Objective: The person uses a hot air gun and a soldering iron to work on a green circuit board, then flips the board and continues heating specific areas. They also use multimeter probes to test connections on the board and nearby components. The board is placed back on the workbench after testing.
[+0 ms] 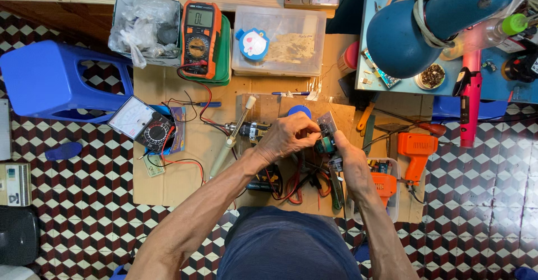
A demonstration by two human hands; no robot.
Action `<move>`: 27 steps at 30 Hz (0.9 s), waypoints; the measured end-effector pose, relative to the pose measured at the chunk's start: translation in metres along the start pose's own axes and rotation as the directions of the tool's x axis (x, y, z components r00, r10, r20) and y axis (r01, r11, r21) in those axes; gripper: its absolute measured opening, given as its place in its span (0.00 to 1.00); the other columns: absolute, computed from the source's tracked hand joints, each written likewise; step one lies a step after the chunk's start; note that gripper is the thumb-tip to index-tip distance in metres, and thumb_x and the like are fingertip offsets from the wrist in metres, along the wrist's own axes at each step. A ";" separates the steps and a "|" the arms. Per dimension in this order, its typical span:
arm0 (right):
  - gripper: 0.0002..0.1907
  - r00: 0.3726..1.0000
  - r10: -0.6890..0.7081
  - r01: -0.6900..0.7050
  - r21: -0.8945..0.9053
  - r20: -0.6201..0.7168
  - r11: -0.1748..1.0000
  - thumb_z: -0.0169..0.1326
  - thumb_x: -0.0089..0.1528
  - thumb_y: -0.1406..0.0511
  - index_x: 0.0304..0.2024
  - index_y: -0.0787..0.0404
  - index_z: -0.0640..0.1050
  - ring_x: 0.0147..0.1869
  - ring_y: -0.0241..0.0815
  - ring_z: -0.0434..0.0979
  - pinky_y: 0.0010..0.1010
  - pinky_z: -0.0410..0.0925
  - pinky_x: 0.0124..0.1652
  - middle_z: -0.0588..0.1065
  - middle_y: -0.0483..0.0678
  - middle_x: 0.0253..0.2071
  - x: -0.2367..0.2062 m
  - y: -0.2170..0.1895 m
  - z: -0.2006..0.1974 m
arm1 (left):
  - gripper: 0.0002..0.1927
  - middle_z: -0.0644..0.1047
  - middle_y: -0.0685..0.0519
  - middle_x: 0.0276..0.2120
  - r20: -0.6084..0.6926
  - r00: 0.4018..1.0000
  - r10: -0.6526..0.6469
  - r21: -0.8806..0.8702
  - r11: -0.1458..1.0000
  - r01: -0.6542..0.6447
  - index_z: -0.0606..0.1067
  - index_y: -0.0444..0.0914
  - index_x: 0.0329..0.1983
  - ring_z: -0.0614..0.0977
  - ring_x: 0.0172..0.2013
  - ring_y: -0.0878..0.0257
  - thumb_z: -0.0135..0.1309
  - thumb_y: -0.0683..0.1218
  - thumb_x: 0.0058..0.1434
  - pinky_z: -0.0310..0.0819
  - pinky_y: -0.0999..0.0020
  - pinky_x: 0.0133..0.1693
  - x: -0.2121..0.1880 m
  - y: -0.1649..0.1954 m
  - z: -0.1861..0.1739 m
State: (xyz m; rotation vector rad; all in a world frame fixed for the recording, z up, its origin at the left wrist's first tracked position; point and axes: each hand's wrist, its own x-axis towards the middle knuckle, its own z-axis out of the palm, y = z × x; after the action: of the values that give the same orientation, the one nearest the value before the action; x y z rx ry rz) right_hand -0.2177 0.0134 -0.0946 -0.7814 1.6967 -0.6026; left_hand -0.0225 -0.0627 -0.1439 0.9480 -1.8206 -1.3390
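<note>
The small green part point(324, 144) is mostly covered by the left hand point(287, 137) and right hand point(348, 159). The blue lamp point(426, 25) is cut off at the top edge.

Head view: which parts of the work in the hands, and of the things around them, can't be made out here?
- Small teal part, head view: mostly covered by the left hand and right hand; its kind is unclear.
- Grey circuit board: lower part hidden behind the fingers.
- Blue dome-shaped lamp: hides the blue tray beneath.
- Blue plastic stool: legs hidden by its own seat.
</note>
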 end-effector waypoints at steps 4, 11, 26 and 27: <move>0.33 0.999 0.032 -0.032 0.011 0.005 0.999 0.37 0.69 0.44 0.37 0.63 0.81 0.34 0.39 0.73 0.34 0.68 0.38 0.77 0.51 0.31 -0.005 -0.001 0.001 | 0.07 0.82 0.52 0.31 0.053 0.959 -0.277 -0.151 0.947 0.282 0.82 0.38 0.39 0.83 0.31 0.62 0.64 0.44 0.60 0.80 0.65 0.35 -0.001 0.003 0.005; 0.29 0.995 -0.074 0.054 0.259 0.067 0.964 0.42 0.71 0.47 0.43 0.66 0.79 0.33 0.34 0.65 0.27 0.62 0.31 0.70 0.44 0.31 -0.015 0.005 0.003 | 0.09 0.79 0.51 0.39 0.056 0.936 0.347 0.270 0.898 -0.348 0.77 0.37 0.44 0.83 0.39 0.55 0.62 0.42 0.62 0.81 0.64 0.41 -0.012 0.023 -0.013; 0.30 0.985 -0.174 0.173 -0.080 -0.017 0.982 0.34 0.72 0.49 0.39 0.66 0.77 0.32 0.35 0.67 0.29 0.64 0.33 0.71 0.47 0.31 -0.033 -0.010 -0.004 | 0.09 0.80 0.48 0.33 -0.069 0.991 0.113 0.232 0.968 -0.094 0.78 0.37 0.41 0.84 0.32 0.56 0.63 0.44 0.61 0.79 0.64 0.34 -0.006 0.048 0.002; 0.30 0.988 -0.151 0.150 -0.013 -0.022 0.989 0.35 0.72 0.48 0.40 0.66 0.78 0.33 0.34 0.69 0.29 0.65 0.34 0.73 0.47 0.32 -0.031 -0.008 -0.005 | 0.08 0.80 0.49 0.34 -0.092 0.992 0.090 0.189 0.979 -0.071 0.78 0.37 0.40 0.84 0.32 0.58 0.62 0.45 0.62 0.81 0.66 0.35 -0.007 0.046 0.002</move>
State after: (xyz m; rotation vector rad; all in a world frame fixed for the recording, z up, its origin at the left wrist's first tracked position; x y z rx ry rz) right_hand -0.2159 0.0316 -0.0675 -0.9197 1.6729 -0.7087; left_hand -0.0277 -0.0465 -0.1006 1.0078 -1.9095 -1.0674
